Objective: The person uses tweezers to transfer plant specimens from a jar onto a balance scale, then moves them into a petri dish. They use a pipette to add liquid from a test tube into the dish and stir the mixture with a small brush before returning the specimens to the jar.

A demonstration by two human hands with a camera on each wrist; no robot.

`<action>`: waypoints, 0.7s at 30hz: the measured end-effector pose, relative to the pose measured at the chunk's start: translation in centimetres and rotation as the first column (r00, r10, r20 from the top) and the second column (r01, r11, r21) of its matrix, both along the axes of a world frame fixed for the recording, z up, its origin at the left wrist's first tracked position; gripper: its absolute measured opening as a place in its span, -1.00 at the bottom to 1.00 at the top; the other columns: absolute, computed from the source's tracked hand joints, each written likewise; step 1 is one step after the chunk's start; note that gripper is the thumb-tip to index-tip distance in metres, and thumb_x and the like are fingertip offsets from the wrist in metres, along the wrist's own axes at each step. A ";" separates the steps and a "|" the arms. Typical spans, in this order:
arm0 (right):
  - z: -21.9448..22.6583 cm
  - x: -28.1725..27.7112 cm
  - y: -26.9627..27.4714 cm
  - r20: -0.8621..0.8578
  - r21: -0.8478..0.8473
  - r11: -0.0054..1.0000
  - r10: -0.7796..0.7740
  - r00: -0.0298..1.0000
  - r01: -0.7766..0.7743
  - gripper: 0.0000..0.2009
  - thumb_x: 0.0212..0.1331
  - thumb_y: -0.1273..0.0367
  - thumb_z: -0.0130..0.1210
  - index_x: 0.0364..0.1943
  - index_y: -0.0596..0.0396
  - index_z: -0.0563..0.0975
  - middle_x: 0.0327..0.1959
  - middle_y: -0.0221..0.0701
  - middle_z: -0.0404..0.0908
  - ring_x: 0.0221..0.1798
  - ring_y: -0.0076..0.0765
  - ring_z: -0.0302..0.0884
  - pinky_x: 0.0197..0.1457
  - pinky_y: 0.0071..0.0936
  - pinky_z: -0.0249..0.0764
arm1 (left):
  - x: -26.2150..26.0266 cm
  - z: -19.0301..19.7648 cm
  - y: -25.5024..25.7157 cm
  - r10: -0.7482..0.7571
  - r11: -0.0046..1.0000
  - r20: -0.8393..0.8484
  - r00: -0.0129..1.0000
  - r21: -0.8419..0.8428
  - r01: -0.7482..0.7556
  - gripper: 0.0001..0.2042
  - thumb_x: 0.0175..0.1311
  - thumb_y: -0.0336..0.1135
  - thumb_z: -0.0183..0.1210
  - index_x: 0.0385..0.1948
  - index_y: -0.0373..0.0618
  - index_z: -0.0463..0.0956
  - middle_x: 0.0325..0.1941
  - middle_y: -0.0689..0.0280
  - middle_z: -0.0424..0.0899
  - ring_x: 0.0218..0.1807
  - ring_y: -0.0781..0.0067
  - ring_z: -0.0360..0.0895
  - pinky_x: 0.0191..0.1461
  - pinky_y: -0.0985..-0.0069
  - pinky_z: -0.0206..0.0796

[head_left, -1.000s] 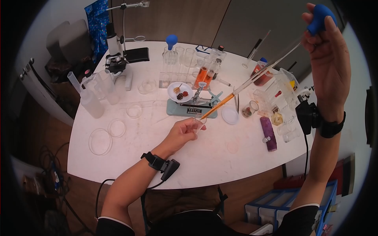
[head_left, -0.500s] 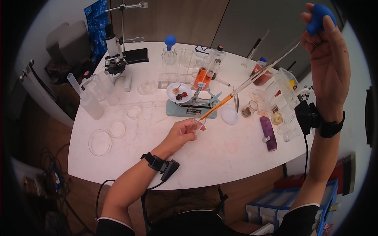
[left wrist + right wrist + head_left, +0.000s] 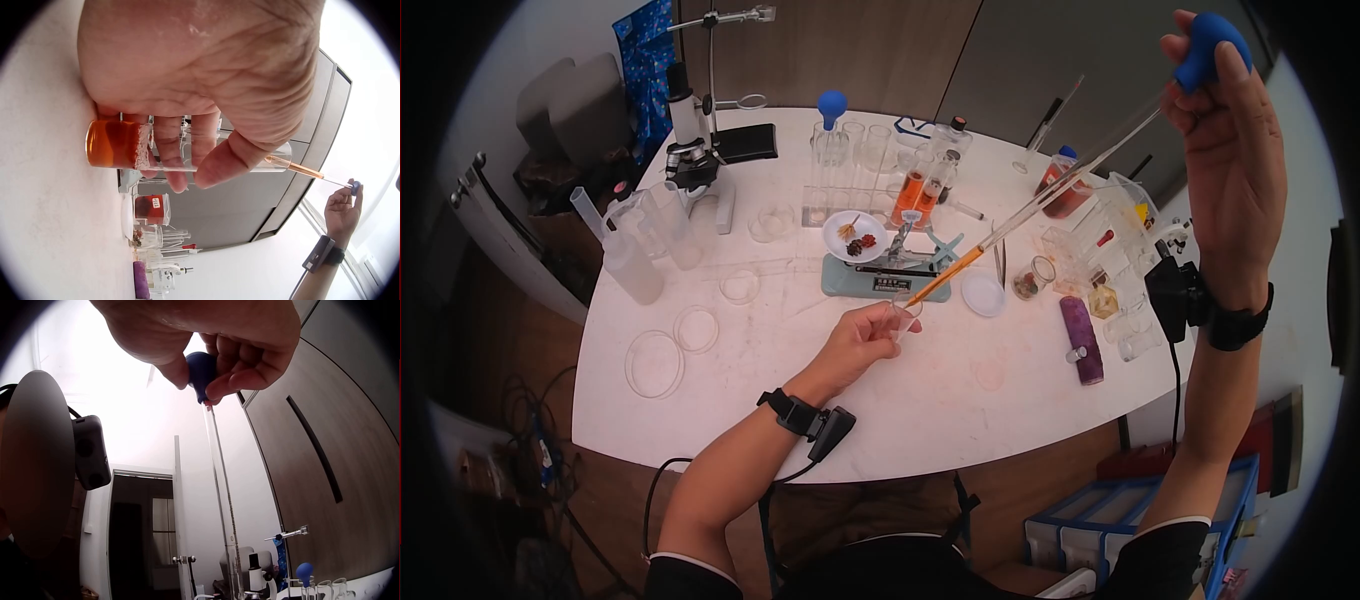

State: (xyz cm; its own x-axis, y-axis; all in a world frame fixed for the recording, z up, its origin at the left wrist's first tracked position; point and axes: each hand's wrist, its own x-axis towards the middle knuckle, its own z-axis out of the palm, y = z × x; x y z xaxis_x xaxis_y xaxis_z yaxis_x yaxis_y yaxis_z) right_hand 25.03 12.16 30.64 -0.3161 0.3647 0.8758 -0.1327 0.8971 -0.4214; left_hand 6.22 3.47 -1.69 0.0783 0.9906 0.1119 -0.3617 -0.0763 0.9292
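My left hand (image 3: 862, 337) grips a clear glass tube (image 3: 178, 164) near the front of the balance. Orange liquid (image 3: 112, 145) with froth on top fills its lower part in the left wrist view. Raised high at the right, my right hand (image 3: 1238, 190) holds a blue rubber bulb (image 3: 1208, 62) between thumb and fingers. The bulb caps a long glass pipette (image 3: 1055, 188), which slants down leftward with its tip inside the tube's mouth. An orange column (image 3: 948, 276) stands in the pipette's lower part.
Behind the tube stands a green balance (image 3: 850, 279) bearing a white dish (image 3: 837, 238) of dried bits. Farther back are a test tube rack (image 3: 813, 216), orange-filled bottles (image 3: 912, 190) and a microscope (image 3: 690, 125). Petri dishes (image 3: 654, 392) lie left; a purple block (image 3: 1081, 330) lies right.
The orange column in the pipette has become a little shorter, its top edge sinking toward the tube. My right hand and the bulb have shifted very slightly; my left hand stays still.
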 end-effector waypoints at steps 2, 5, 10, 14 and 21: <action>0.0 -0.1 -0.1 -0.005 -0.002 1.000 -0.008 1.000 0.008 -0.67 0.39 0.13 0.04 -0.04 0.10 0.52 -0.33 -0.39 0.69 -0.44 -0.70 0.62 -0.30 -0.72 0.61 | 0.0 0.1 0.0 -0.001 1.000 0.005 1.000 -0.005 0.001 -0.63 0.05 -0.59 0.14 -0.06 0.01 0.57 -0.07 0.29 0.64 -0.34 0.71 0.29 -0.10 0.65 0.28; 0.0 -0.1 -0.2 -0.001 0.000 1.000 -0.021 1.000 0.021 -0.68 0.39 0.13 0.05 -0.04 0.09 0.52 -0.33 -0.39 0.69 -0.44 -0.70 0.61 -0.31 -0.73 0.60 | 0.0 0.1 -0.1 -0.001 1.000 0.009 1.000 -0.005 0.001 -0.63 0.05 -0.59 0.14 -0.06 0.01 0.58 -0.05 0.29 0.65 -0.36 0.71 0.27 -0.11 0.66 0.28; 0.0 -0.1 0.2 -0.012 0.024 1.000 0.000 1.000 0.000 -0.68 0.39 0.13 0.04 -0.04 0.08 0.52 -0.34 -0.40 0.68 -0.45 -0.70 0.60 -0.31 -0.73 0.60 | 0.0 0.2 -0.1 -0.004 1.000 -0.001 1.000 -0.007 0.004 -0.63 0.06 -0.60 0.15 -0.07 0.01 0.58 -0.05 0.28 0.66 -0.36 0.72 0.27 -0.12 0.67 0.29; 0.0 0.0 0.1 -0.014 0.027 1.000 0.006 1.000 -0.006 -0.69 0.39 0.14 0.04 -0.03 0.08 0.53 -0.34 -0.40 0.68 -0.45 -0.70 0.60 -0.31 -0.73 0.60 | 0.1 0.3 -0.1 0.000 1.000 0.016 1.000 -0.008 0.000 -0.64 0.06 -0.60 0.15 -0.07 0.00 0.58 -0.06 0.28 0.66 -0.37 0.73 0.27 -0.13 0.68 0.28; -0.1 -0.2 -0.1 -0.006 0.059 0.998 0.016 1.000 -0.016 -0.71 0.39 0.17 0.05 -0.03 0.08 0.54 -0.34 -0.39 0.69 -0.45 -0.70 0.61 -0.32 -0.73 0.60 | 0.0 0.2 -0.1 -0.002 1.000 0.023 1.000 -0.009 0.002 -0.64 0.05 -0.60 0.16 -0.08 -0.02 0.58 -0.10 0.28 0.65 -0.36 0.73 0.28 -0.14 0.68 0.27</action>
State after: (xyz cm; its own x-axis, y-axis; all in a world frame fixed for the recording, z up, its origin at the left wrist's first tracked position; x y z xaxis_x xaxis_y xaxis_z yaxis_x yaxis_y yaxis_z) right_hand 24.83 12.04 30.58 -0.3160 0.3071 0.8977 -0.1499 0.9181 -0.3669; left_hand 6.27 3.39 -1.50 0.0781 0.9914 0.1048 -0.3829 -0.0672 0.9213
